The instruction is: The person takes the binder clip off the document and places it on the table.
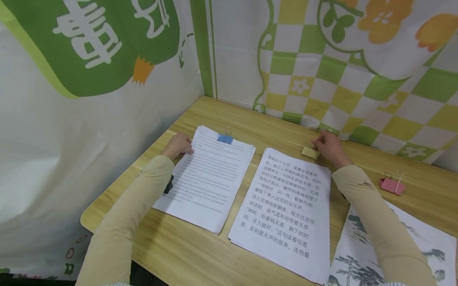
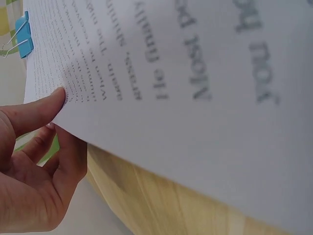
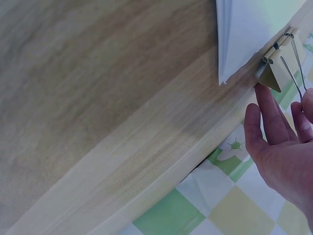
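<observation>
On the left of the table lies a stack of English-printed sheets (image 1: 204, 178), with a blue binder clip (image 1: 225, 138) on its top edge. My left hand (image 1: 177, 145) pinches the stack's left edge between thumb and fingers; the left wrist view shows the thumb on top. Just beyond the stack of Chinese-printed sheets (image 1: 286, 210), my right hand (image 1: 330, 147) holds a yellow binder clip (image 1: 310, 152). Its thumb and a finger pinch the clip's wire handle (image 3: 292, 81) in the right wrist view. The clip sits apart from the paper.
A pink binder clip (image 1: 392, 185) lies on the table (image 1: 150, 242) at the right. Below it, sheets with an ink landscape (image 1: 358, 262) are partly covered by the right sleeve. A black clip (image 1: 169, 185) is half hidden beside the left sleeve. Printed curtains (image 1: 236, 59) stand along the table's edges.
</observation>
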`<action>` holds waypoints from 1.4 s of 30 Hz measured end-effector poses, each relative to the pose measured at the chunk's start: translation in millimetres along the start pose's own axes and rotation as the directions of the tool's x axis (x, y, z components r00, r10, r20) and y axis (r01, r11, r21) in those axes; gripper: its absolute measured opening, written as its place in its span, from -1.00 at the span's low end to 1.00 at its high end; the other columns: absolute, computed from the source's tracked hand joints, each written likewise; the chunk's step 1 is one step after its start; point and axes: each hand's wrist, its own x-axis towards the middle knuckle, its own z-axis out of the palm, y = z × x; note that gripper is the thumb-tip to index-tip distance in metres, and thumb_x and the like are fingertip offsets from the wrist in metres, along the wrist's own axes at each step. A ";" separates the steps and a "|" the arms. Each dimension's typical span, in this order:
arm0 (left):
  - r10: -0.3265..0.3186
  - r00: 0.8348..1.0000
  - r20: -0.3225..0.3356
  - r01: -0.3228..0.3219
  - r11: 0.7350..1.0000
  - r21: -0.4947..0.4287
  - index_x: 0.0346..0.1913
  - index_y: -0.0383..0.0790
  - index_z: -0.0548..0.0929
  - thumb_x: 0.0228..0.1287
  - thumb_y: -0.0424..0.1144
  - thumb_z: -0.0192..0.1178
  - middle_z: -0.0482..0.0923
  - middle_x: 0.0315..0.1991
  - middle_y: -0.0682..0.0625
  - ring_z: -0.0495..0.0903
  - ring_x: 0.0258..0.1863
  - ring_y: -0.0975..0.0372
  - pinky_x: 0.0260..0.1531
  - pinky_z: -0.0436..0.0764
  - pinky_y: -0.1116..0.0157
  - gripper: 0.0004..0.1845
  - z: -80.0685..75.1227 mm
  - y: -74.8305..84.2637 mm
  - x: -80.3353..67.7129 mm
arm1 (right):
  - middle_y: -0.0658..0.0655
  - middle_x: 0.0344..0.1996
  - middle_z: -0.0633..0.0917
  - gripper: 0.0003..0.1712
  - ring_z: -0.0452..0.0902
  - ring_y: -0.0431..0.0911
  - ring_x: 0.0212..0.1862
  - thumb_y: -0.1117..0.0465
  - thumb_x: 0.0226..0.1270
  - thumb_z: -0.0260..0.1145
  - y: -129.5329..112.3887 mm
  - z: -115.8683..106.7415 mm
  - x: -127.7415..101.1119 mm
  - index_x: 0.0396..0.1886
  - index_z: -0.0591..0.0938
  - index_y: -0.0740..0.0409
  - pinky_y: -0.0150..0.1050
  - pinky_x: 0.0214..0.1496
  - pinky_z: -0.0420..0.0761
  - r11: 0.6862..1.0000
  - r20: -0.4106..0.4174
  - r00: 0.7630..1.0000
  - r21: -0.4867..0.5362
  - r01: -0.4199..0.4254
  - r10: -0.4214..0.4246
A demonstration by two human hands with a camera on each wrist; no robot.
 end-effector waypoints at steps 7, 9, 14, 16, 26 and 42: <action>-0.025 1.000 0.005 0.026 0.995 -0.096 -0.27 -0.30 0.53 0.10 -0.41 0.23 0.36 -0.48 0.00 0.31 -0.60 0.29 -0.60 0.33 0.43 -0.86 2.0 -0.8 -2.4 | 0.29 -0.39 0.57 -0.71 0.43 -0.01 -0.40 0.16 0.38 0.17 -1.4 -1.4 2.5 -0.30 0.50 0.37 -0.29 -0.46 0.42 1.000 0.029 1.000 0.004 -0.006 0.006; -0.021 1.000 0.001 0.021 0.991 -0.132 -0.25 -0.34 0.54 0.10 -0.42 0.24 0.38 -0.45 -0.02 0.33 -0.57 0.28 -0.59 0.34 0.44 -0.85 2.9 -2.0 -2.2 | 0.34 -0.33 0.59 -0.64 0.47 0.05 -0.34 0.10 0.40 0.14 -1.4 -2.3 3.3 -0.23 0.51 0.40 -0.22 -0.40 0.49 1.000 0.047 0.999 0.013 -0.015 0.014; 0.019 1.000 0.013 -0.015 0.967 -0.256 -0.23 -0.40 0.55 0.07 -0.44 0.26 0.39 -0.47 -0.01 0.35 -0.57 0.28 -0.58 0.35 0.43 -0.81 2.9 -8.8 2.6 | 0.52 -0.03 0.51 -0.40 0.45 0.30 -0.01 -0.02 0.45 0.03 -3.5 -5.5 3.6 0.07 0.40 0.52 0.14 0.04 0.49 0.997 0.078 0.996 0.057 -0.042 0.038; 0.041 0.999 0.018 -0.034 0.953 -0.300 -0.27 -0.41 0.54 0.06 -0.45 0.27 0.37 -0.52 0.03 0.35 -0.60 0.30 -0.59 0.36 0.44 -0.83 2.9 -12.0 4.0 | 0.55 0.04 0.47 -0.35 0.41 0.34 0.07 -0.03 0.45 0.02 -7.5 -6.4 3.6 0.14 0.35 0.54 0.19 0.14 0.43 0.997 0.079 0.996 0.069 -0.045 0.040; 0.080 0.996 0.029 -0.066 0.939 -0.337 -0.12 -0.44 0.56 0.13 -0.42 0.25 0.49 -0.23 -0.14 0.49 -0.42 0.24 -0.49 0.46 0.48 -0.75 5.1 -19.0 4.7 | 0.49 0.09 0.48 -0.40 0.41 0.28 0.13 0.01 0.45 0.05 -43.4 6.3 11.7 0.17 0.35 0.48 0.13 0.21 0.41 0.994 0.130 0.991 0.109 -0.024 0.010; 0.058 0.998 0.038 -0.040 0.929 -0.368 -0.06 -0.41 0.54 0.14 -0.41 0.25 0.47 -0.13 -0.16 0.46 -0.28 0.17 -0.41 0.46 0.45 -0.71 6.1 -21.5 6.0 | 0.42 0.09 0.53 -0.44 0.44 0.23 0.14 0.02 0.42 0.10 -87.8 29.6 28.8 0.16 0.42 0.41 0.09 0.24 0.40 0.997 0.110 0.993 0.066 0.033 -0.040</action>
